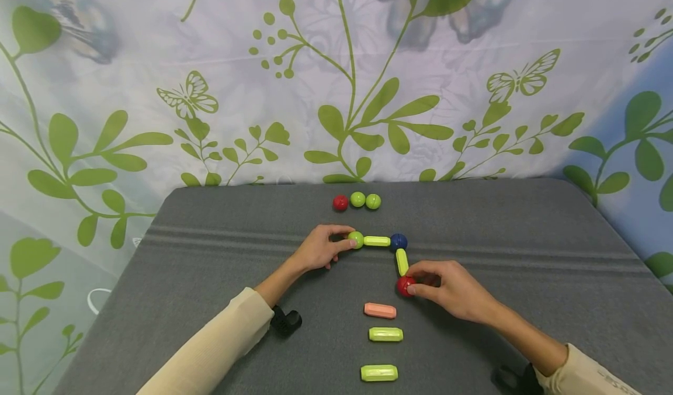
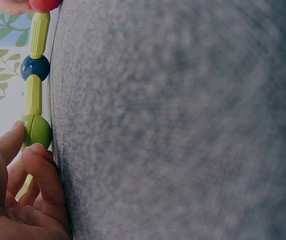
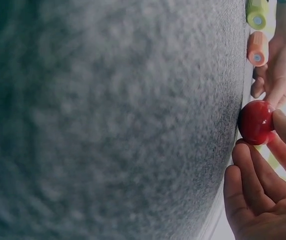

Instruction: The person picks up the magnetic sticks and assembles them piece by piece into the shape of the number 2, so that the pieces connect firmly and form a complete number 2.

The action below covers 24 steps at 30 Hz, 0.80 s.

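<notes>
A bent chain of balls and short rods lies on the grey cloth. At its left end, my left hand (image 1: 319, 248) pinches a green ball (image 2: 41, 132) between thumb and fingertips. From there a yellow-green rod (image 1: 377, 241) runs to a blue ball (image 1: 398, 242) at the corner. A second yellow-green rod (image 1: 402, 262) slants down from the blue ball to a red ball (image 1: 404, 287). My right hand (image 1: 454, 290) holds that red ball with thumb and fingertips, its other fingers partly spread in the right wrist view.
Beyond the chain sit another red ball (image 1: 340, 203) and two green balls (image 1: 357, 199). Nearer me lie an orange rod (image 1: 380, 310) and two loose yellow-green rods (image 1: 386, 334) in a column. A patterned curtain (image 1: 236, 91) hangs behind the grey table (image 1: 210, 278).
</notes>
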Tool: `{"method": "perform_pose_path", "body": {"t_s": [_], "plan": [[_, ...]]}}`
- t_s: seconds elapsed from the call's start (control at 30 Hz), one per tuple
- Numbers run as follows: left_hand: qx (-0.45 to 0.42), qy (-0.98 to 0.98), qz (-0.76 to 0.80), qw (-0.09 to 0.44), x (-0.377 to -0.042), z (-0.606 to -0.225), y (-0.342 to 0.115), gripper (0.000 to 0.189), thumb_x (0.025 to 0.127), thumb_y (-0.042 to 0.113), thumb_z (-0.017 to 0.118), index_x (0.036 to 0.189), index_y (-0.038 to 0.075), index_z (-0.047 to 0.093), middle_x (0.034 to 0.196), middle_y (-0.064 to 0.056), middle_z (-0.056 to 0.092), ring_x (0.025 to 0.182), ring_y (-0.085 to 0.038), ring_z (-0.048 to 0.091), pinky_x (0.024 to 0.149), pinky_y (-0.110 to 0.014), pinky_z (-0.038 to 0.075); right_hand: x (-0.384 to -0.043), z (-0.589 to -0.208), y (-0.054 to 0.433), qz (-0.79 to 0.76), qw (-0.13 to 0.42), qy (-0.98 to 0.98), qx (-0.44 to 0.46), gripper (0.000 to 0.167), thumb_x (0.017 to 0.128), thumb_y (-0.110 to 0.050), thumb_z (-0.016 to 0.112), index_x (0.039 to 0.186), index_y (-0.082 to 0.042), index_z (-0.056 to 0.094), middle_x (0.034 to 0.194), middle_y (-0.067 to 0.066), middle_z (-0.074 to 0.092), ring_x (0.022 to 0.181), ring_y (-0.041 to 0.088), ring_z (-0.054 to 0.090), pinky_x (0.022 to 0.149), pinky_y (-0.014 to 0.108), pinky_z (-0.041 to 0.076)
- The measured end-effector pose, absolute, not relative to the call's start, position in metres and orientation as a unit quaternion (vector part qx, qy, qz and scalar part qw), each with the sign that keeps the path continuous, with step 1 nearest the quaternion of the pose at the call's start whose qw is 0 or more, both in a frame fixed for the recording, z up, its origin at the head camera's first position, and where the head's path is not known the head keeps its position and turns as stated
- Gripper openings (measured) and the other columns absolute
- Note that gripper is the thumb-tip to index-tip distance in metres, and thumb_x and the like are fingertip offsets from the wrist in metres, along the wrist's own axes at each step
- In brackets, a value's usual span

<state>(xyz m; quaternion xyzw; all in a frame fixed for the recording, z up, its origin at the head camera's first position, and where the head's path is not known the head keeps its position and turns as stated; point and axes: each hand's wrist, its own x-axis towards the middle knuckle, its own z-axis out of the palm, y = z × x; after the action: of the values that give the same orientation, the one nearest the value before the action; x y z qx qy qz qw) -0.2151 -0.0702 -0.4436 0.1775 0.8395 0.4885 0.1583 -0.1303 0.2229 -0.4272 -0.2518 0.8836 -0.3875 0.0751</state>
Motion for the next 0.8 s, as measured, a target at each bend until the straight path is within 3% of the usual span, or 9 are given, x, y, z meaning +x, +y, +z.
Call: {"method": "perform_pose_path", "body": {"t_s": [0.8], "plan": [[0.173, 0.839, 0.490, 0.159, -0.2150, -0.4434, -0.0698, 0.033, 0.095, 0.024, 0.069, 0.126, 0.012, 0.066, 0.108, -0.004, 0.061, 0.055, -0.013, 0.053, 0.045, -0.030, 0.048, -0.1311, -0.4275, 0.2217, -0.386, 0.082, 0.883, -0.255, 0.020, 0.093, -0.031, 0.070, 0.108, -0.018, 0.070, 0.091, -0.012, 0.066, 0.076, 0.005, 0.061, 0.065, 0.028, 0.051]]}}
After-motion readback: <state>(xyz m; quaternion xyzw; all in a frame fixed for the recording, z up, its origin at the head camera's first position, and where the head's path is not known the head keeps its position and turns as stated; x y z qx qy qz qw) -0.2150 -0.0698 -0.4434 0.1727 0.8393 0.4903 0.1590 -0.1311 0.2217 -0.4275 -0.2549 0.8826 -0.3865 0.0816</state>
